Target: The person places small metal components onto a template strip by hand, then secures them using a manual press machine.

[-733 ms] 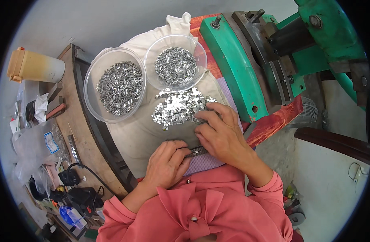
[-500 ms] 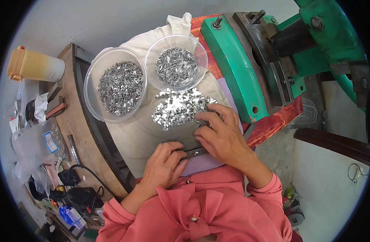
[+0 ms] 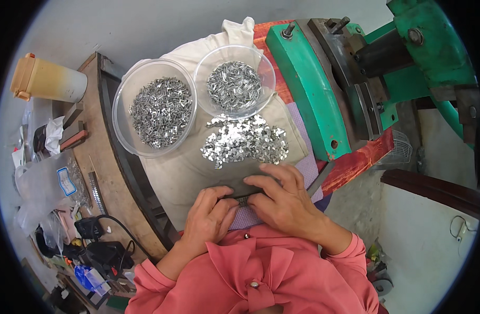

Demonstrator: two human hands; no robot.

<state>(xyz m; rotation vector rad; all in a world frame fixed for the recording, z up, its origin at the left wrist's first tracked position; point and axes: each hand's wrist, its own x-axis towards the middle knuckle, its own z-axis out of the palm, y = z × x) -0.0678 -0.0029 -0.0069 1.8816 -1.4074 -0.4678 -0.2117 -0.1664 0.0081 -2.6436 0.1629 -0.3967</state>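
A narrow dark metal strip (image 3: 242, 200) with small bright bits along it lies near my body, mostly covered by my fingers. My left hand (image 3: 211, 213) pinches its left end between bent fingers and thumb. At the other end, my right hand (image 3: 283, 203) has its thumb low against the strip and its fingers curled over it; whether a tiny piece is in them I cannot make out. Just beyond my fingertips, a heap of small shiny metal pieces (image 3: 245, 141) is spread on a grey-beige cloth (image 3: 169, 180).
Behind the heap stand two clear round tubs, a larger tub (image 3: 116, 112) and a smaller tub (image 3: 272, 78), both holding small metal parts. A green press (image 3: 308, 94) rises at right. On the left bench (image 3: 106, 178) are a slotted strip (image 3: 97, 193), a cable and a yellowish jug (image 3: 54, 78).
My right hand has drawn back from the heap toward the strip, and its fingers now sit over the strip's right end. My left hand stays at the left end.
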